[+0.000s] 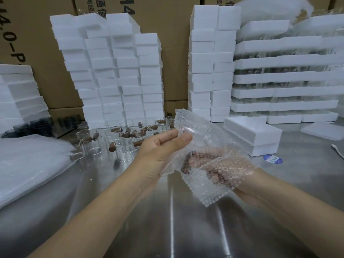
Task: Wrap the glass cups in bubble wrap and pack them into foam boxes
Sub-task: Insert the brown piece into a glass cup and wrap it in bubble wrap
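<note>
Steel table (167, 229) fills the lower frame. Foam boxes (115, 75) are stacked in columns across the top, too many to count. One closed foam box (253, 136) stands alone, centre right. One pile of bubble sheets (31, 164) lies at left. Bare glass cups (109, 140) cluster centre left: over a dozen, exact count not possible because the glass overlaps.

Step in hand: wrapping. One sheet of bubble wrap (201, 142), mid-frame above the table, lies loosely round one glass cup (197, 164), brown handle showing through.
- Left hand (163, 146): thumb pinches the sheet's upper edge against straight fingers.
- Right hand (242, 175): under the bundle, carrying it. Its fingers are veiled by wrap, so I cannot tell their curl.

Judgement: next, fold the free flap over and roll it snug, then place it in the lone box.

One blue sticker (273, 159), right.
</note>
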`<control>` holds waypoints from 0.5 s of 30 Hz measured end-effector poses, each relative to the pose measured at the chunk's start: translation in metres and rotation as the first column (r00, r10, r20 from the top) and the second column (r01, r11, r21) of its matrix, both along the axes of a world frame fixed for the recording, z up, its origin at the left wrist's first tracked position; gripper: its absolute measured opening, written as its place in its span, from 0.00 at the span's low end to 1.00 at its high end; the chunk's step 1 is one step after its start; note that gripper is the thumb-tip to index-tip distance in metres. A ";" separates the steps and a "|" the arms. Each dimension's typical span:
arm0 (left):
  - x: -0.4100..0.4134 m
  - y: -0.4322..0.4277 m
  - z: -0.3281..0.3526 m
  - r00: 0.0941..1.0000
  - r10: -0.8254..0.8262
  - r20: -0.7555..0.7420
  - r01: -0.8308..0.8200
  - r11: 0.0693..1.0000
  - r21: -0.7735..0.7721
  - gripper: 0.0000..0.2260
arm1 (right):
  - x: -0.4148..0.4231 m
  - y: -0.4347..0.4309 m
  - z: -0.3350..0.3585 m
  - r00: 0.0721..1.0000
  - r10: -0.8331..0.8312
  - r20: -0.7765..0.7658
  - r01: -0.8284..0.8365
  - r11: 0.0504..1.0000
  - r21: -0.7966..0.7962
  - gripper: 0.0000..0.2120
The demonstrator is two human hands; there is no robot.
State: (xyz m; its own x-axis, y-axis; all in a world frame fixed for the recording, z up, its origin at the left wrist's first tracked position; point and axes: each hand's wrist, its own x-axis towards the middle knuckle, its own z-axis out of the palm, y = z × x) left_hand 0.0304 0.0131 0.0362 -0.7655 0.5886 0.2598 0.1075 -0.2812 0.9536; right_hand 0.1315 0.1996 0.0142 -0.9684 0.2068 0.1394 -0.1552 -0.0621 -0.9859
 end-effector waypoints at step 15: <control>-0.013 -0.006 -0.002 0.959 0.031 0.282 -0.098 0.968 0.229 0.25 | -0.003 -0.002 0.014 0.996 0.025 0.091 -0.024 1.000 -0.012 0.45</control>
State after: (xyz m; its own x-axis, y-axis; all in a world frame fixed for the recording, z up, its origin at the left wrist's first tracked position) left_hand 0.0175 0.0076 0.0344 -0.8610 0.4823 0.1614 -0.1227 -0.5049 0.8544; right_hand 0.1285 0.1973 0.0286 -0.9817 0.1841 0.0485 -0.0634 -0.0758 -0.9951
